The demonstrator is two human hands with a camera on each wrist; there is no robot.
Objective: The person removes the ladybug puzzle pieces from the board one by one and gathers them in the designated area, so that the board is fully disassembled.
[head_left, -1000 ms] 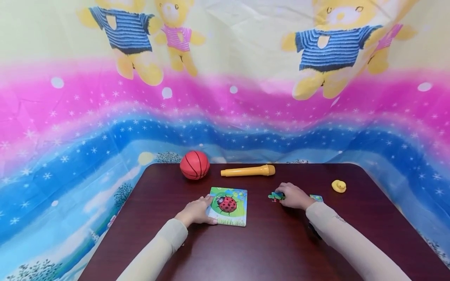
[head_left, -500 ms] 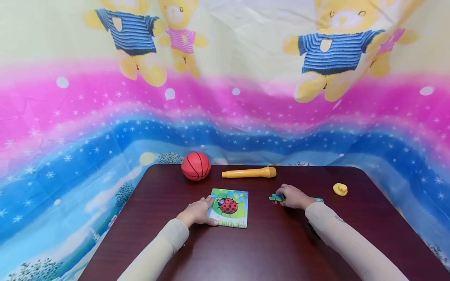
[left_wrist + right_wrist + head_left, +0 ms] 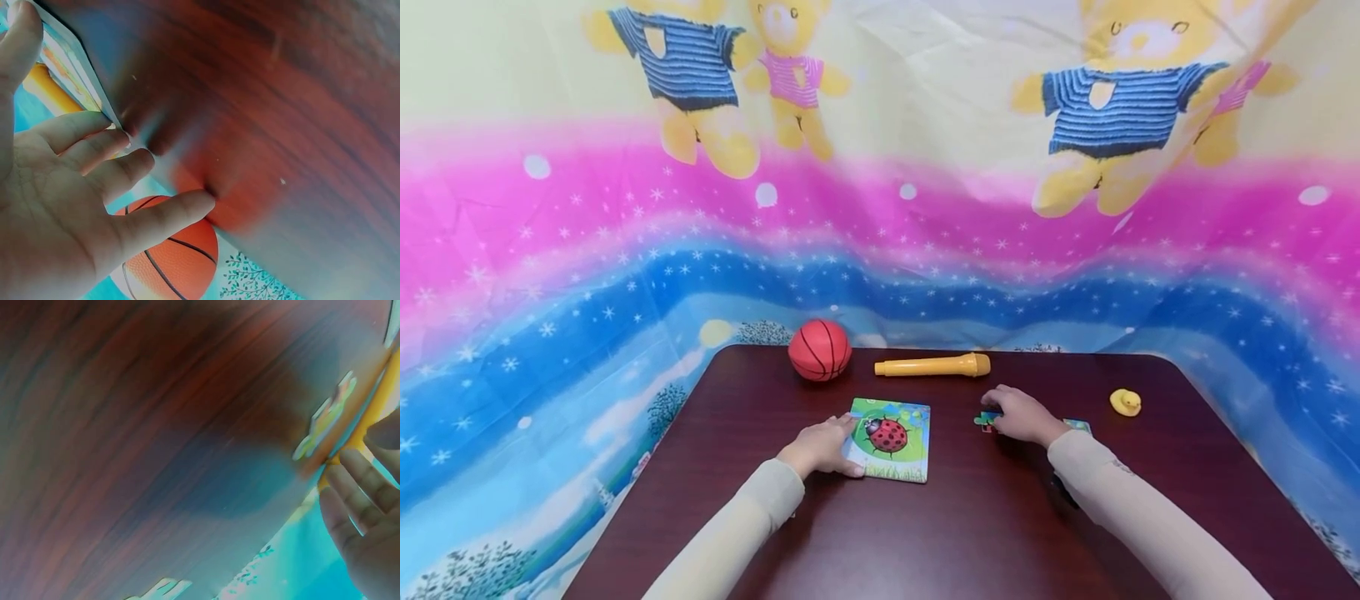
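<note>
Ladybird puzzle (image 3: 892, 440) lies flat on the table (image 3: 895, 533), a square board showing a red ladybird with black spots on a green round, with grass along its near edge. It serves as the landmark here.

Left hand (image 3: 822, 447) is at the puzzle's left edge, its fingers stretched out and touching that side, its thumb by the near left corner; the grip is unclosed, the fingers only resting against the board.

Right hand (image 3: 1026, 414) is well to the right of the puzzle, level with its far half. Its fingers are loose and slightly bent, and the grip holds nothing. Just beside and below the fingertips, between the hand and the puzzle, lies a green puzzle piece (image 3: 985, 421); whether it is one piece or several joined, I cannot tell. Farther right of the puzzle, near the right wrist, a second puzzle piece (image 3: 1078, 426) shows, partly hidden.

Beyond the puzzle's far left corner sits a red basketball (image 3: 820, 351). Past its far edge lies a yellow toy microphone (image 3: 932, 366), with its head toward the right. Farthest to the puzzle's right sits a yellow toy duck (image 3: 1125, 402).

Behind everything hangs a cloth (image 3: 880, 242) printed with teddy bears and snowflakes. Both arms wear pale sleeves (image 3: 737, 517).
</note>
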